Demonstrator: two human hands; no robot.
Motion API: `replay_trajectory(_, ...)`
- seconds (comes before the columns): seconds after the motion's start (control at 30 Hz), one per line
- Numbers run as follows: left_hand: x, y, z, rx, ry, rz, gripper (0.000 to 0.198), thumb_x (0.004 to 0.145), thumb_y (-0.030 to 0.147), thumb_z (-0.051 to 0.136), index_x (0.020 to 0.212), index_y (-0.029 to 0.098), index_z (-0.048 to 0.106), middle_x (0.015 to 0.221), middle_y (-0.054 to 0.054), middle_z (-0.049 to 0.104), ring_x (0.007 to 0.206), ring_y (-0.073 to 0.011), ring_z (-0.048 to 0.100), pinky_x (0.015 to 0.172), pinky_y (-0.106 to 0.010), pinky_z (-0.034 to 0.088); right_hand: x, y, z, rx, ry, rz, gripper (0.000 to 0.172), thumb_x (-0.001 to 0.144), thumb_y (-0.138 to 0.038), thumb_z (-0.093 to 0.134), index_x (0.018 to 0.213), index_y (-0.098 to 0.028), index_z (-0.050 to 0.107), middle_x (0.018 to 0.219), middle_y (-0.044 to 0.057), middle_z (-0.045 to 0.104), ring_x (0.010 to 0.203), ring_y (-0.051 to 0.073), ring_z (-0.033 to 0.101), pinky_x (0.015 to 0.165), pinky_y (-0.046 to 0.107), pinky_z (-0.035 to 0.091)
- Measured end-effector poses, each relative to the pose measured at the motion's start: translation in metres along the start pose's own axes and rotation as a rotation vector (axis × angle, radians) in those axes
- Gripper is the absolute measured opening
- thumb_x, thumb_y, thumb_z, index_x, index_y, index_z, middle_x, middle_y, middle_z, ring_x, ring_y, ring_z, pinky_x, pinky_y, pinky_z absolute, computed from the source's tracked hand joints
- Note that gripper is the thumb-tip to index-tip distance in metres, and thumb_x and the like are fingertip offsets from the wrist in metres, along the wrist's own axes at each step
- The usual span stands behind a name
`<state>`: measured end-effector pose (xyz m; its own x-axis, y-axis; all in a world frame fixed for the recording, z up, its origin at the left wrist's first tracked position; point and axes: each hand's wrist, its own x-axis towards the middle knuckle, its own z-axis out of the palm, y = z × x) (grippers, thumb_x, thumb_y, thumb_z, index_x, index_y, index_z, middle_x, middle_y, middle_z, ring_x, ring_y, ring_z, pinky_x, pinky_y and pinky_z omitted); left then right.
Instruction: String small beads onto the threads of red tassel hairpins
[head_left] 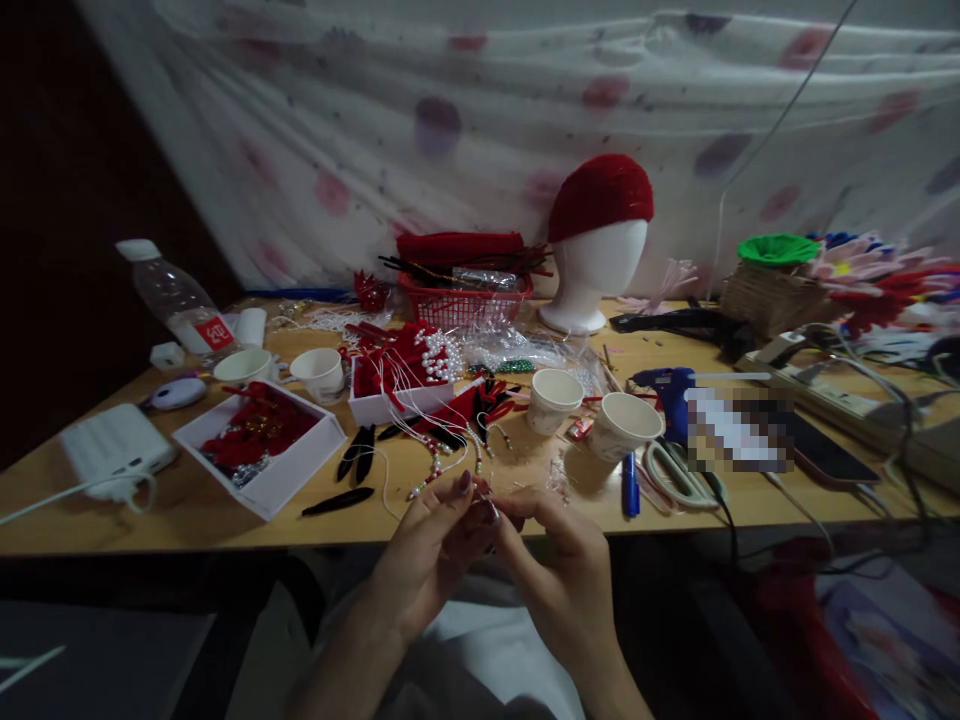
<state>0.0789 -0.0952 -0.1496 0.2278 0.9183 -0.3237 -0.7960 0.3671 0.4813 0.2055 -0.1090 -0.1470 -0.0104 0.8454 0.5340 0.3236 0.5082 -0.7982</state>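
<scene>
My left hand and my right hand meet at the table's front edge, fingertips pinched together. What they hold is tiny and mostly covered by the fingers; I cannot make it out. Just beyond them lie beaded strings on white cord. These trail from a white box filled with red fuzzy pieces and a bunch of white pearl beads. Black leaf-shaped pieces rest left of the strings. Small thin bits are scattered right of them.
Paper cups stand around the middle. At left are a second white box, a power bank and a plastic bottle. A foam head, red basket, blue glue gun, scissors and blue marker occupy the table.
</scene>
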Motion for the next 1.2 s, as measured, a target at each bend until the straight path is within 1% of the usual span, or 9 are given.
replay_trajectory(0.2,0.000,-0.002,-0.002,0.033,0.004,0.008,0.031,0.052,0.025,0.095,0.070,0.015,0.072,0.071,0.001,0.071,0.067,-0.0103,0.066,0.066,-0.019,0.054,0.000,0.001,0.001,-0.002,-0.002,-0.002,0.010,0.088,-0.020,0.064,0.081,-0.019,0.072,0.070,0.002,0.070,0.063,0.014,0.064,0.059,0.022,0.051)
replay_trajectory(0.37,-0.001,-0.001,-0.003,0.053,0.009,0.009,0.030,0.054,0.025,0.094,0.072,0.013,0.074,0.073,-0.002,0.072,0.069,-0.0125,0.067,0.069,-0.021,0.055,0.000,0.000,0.001,-0.015,0.006,-0.014,0.012,0.089,-0.021,0.064,0.080,-0.019,0.071,0.068,0.002,0.069,0.062,0.014,0.063,0.058,0.023,0.050)
replay_trajectory(0.57,-0.001,-0.001,-0.003,0.072,0.021,0.001,0.034,0.050,0.031,0.096,0.072,0.014,0.076,0.072,-0.001,0.073,0.066,-0.0100,0.066,0.068,-0.018,0.055,-0.001,0.000,0.000,-0.019,0.009,-0.007,0.013,0.089,-0.021,0.064,0.078,-0.018,0.070,0.067,0.001,0.068,0.062,0.013,0.063,0.058,0.022,0.049)
replay_trajectory(0.67,-0.001,0.000,-0.003,0.116,0.023,0.019,0.034,0.049,0.032,0.096,0.071,0.015,0.077,0.072,-0.002,0.073,0.067,-0.0103,0.066,0.069,-0.019,0.055,-0.001,0.000,0.000,-0.019,0.002,-0.007,0.013,0.089,-0.021,0.064,0.078,-0.018,0.069,0.068,0.001,0.068,0.062,0.014,0.063,0.058,0.022,0.049)
replay_trajectory(0.8,-0.003,0.002,-0.005,0.232,0.001,0.104,0.033,0.052,0.037,0.095,0.071,0.015,0.078,0.070,-0.002,0.072,0.067,-0.0098,0.064,0.069,-0.018,0.053,-0.001,0.000,-0.001,-0.035,-0.010,-0.011,0.013,0.088,-0.021,0.064,0.076,-0.018,0.069,0.066,0.001,0.067,0.060,0.013,0.061,0.057,0.022,0.049)
replay_trajectory(0.9,-0.004,0.005,-0.010,0.367,-0.006,0.215,0.032,0.056,0.041,0.092,0.072,0.017,0.079,0.073,-0.002,0.073,0.070,-0.0110,0.064,0.069,-0.018,0.051,0.000,-0.001,-0.001,-0.042,-0.019,-0.011,0.013,0.087,-0.020,0.063,0.076,-0.018,0.069,0.065,0.000,0.067,0.059,0.013,0.061,0.057,0.022,0.048)
replay_trajectory(1.03,-0.003,0.009,-0.018,0.628,-0.014,0.387,0.027,0.069,0.045,0.084,0.077,0.019,0.079,0.077,-0.004,0.074,0.077,-0.0145,0.064,0.073,-0.020,0.050,0.000,-0.001,-0.001,-0.031,-0.028,-0.010,0.012,0.087,-0.020,0.063,0.077,-0.018,0.070,0.064,0.000,0.066,0.059,0.013,0.061,0.056,0.022,0.048)
replay_trajectory(1.1,-0.002,0.010,-0.021,0.662,-0.005,0.408,0.027,0.071,0.045,0.083,0.079,0.019,0.079,0.078,-0.004,0.074,0.077,-0.0156,0.064,0.075,-0.022,0.050,-0.001,-0.001,-0.001,-0.029,-0.040,-0.004,0.011,0.087,-0.019,0.063,0.079,-0.018,0.071,0.065,0.000,0.067,0.060,0.013,0.061,0.057,0.022,0.048)
replay_trajectory(1.2,-0.001,0.009,-0.022,0.619,0.002,0.375,0.031,0.068,0.047,0.084,0.078,0.019,0.078,0.077,-0.004,0.073,0.077,-0.0164,0.065,0.075,-0.023,0.050,-0.002,0.000,-0.001,-0.027,-0.057,0.005,0.011,0.087,-0.019,0.063,0.078,-0.018,0.070,0.067,0.001,0.068,0.062,0.014,0.062,0.058,0.022,0.049)
